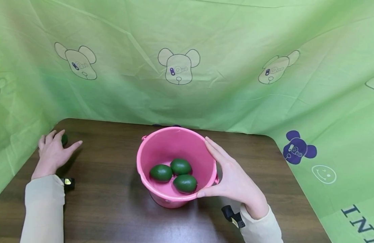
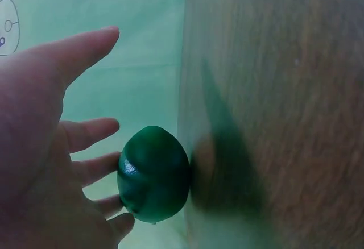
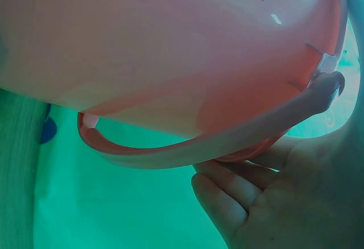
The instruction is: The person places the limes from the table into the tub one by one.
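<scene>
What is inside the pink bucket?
The pink bucket holds three green avocados, bunched together on its floor toward the near side. The near wall hides the front strip of the floor, so anything small lying there cannot be seen.

Perhaps "INN" on green cloth [image 1: 360, 221]
</scene>
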Motion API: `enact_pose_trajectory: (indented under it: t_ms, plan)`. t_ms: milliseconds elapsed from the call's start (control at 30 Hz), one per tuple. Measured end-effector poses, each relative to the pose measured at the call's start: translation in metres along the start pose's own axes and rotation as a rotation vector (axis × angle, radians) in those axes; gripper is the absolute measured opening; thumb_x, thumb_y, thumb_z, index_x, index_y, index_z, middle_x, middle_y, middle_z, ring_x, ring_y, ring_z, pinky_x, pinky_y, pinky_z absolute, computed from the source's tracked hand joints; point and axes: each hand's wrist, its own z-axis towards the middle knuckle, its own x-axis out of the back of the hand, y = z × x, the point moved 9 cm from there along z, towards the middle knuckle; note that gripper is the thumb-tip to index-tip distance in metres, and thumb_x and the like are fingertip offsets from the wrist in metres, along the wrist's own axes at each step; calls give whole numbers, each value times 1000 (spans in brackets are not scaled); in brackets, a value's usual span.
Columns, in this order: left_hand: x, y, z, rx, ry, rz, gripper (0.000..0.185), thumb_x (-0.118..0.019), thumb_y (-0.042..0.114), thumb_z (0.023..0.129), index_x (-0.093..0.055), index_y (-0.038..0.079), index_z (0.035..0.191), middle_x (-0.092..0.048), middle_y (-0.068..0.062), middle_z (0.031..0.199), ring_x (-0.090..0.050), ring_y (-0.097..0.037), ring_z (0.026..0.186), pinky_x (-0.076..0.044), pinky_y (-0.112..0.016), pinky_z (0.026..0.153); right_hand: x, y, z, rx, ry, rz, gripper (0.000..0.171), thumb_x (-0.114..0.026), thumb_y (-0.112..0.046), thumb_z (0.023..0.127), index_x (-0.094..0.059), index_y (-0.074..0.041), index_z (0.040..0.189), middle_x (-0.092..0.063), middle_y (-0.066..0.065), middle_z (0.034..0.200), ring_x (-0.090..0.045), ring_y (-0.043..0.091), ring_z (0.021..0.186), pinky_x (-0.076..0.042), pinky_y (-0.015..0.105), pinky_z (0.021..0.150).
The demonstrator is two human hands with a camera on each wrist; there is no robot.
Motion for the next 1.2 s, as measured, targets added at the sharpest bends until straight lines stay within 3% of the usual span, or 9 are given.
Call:
enact_pose_trajectory:
  t_ms: [267,500,900,1200]
  plan:
    - [-1,-6,4,9,11,11,84,-57,39,102,-18,-15,153,-7,-46,153,-5,-65,135,-16,-77,101,0,0,1,-2,1,2,132,-93,-65,57,-25,-25,163,-17,-14,167,-22,15,150,-34,53,112]
    - [-6,-2,7,-25,7,-5,77,-63,20,100,-19,-18,151,-5,-49,151,-3,-66,134,-12,-77,104,1,-1,1,5,6,-4,133,-94,-63,57,-25,-24,163,-17,-13,167,-22,15,150,-33,54,112]
    - [-12,11,8,-59,12,7,74,-65,20,99,-25,-14,151,-9,-49,149,-5,-66,134,-13,-75,105,-1,2,1,-12,2,16,133,-93,-65,56,-24,-28,163,-17,-16,166,-21,11,150,-33,51,113]
    - [-12,2,18,-60,7,1,76,-67,15,96,-25,-9,154,-12,-47,149,-10,-71,132,-19,-78,102,0,2,0,-13,0,2,131,-92,-67,57,-25,-28,163,-16,-18,166,-23,10,149,-35,49,113]
